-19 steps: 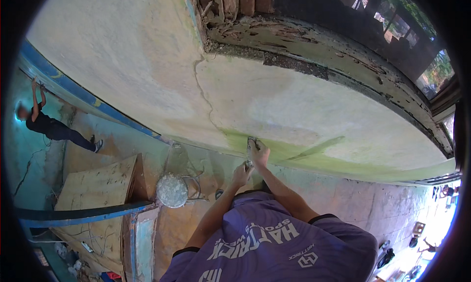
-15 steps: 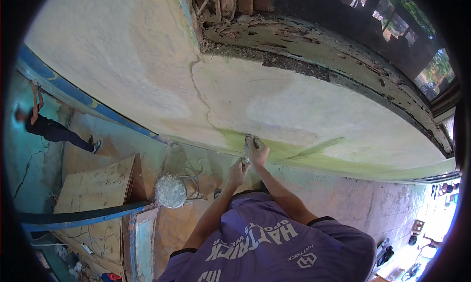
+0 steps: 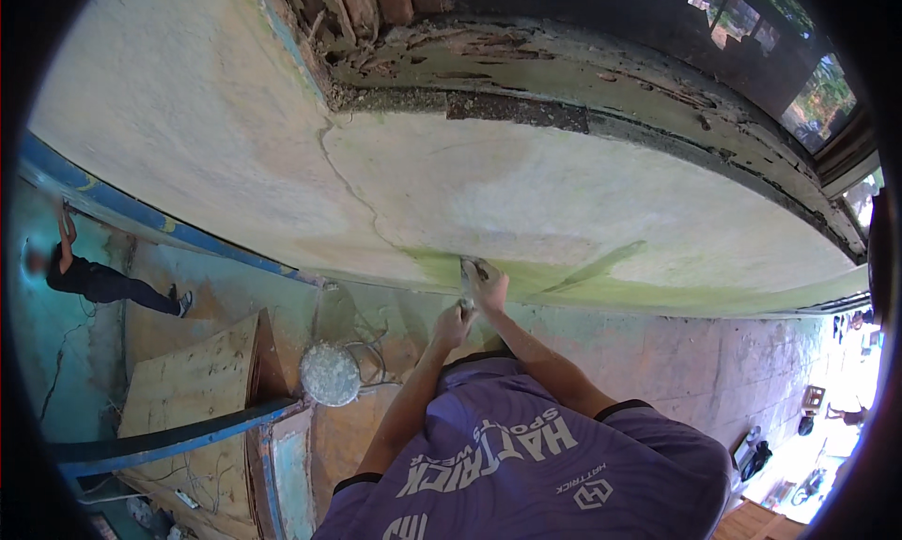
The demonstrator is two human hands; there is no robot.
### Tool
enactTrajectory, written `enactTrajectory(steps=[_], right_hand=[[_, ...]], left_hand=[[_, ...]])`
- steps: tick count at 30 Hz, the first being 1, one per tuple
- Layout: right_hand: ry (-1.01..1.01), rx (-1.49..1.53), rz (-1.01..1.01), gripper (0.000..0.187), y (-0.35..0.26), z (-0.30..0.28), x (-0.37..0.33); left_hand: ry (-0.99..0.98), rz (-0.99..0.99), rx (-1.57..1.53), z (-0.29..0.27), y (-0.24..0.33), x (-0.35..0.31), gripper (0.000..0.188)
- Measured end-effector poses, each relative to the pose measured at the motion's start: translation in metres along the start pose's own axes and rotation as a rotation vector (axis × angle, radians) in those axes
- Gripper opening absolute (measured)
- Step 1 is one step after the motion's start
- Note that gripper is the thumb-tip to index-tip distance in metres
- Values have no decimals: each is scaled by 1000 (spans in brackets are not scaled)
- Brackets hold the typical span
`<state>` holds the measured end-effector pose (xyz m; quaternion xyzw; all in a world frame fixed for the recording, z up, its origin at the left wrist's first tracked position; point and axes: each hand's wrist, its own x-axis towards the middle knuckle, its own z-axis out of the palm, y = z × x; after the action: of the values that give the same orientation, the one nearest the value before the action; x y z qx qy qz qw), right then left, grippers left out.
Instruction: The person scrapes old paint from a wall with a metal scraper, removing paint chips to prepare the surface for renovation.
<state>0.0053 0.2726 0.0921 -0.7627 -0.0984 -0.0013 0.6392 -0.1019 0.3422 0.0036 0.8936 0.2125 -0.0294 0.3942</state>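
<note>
Both my hands are up against the pale wall [image 3: 451,178], low on its yellow-green painted strip. My right hand [image 3: 490,288] grips a narrow, dusty grey scraper [image 3: 465,279], its fingers wrapped around the upper part. Just below and to the left, my left hand [image 3: 453,326] is closed around the scraper's lower end. The tool's top end is at the painted surface; most of its body is hidden by my fingers. A thin crack [image 3: 349,188] runs down the wall to the upper left of my hands.
A round, plaster-spattered bucket [image 3: 331,374] stands on the floor to the left, beside a leaning wooden board [image 3: 193,376]. Rotten timber [image 3: 526,56] edges the window opening above. Another person [image 3: 94,272] reaches up at a wall on the far left.
The view has shifted slightly, so the wall and window edge sit further left. Both my hands keep their hold on the scraper at nearly the same place on the green strip.
</note>
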Motion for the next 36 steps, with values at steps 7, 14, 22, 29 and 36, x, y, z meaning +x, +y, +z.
enactTrajectory(steps=[7, 14, 22, 29, 36], right_hand=[[32, -5, 27, 30, -8, -6, 5], [-108, -92, 50, 35, 24, -28, 3], [-206, 31, 127, 33, 20, -38, -1], [-171, 163, 219, 32, 29, -17, -8], [-168, 415, 537, 46, 14, 7, -33]], left_hand=[[104, 59, -70, -7, 11, 0, 44], [41, 82, 28, 16, 19, -8, 42], [68, 41, -592, 52, 28, -15, 30], [139, 153, -527, 41, 12, -25, 26], [-27, 207, -400, 11, -28, -9, 32]])
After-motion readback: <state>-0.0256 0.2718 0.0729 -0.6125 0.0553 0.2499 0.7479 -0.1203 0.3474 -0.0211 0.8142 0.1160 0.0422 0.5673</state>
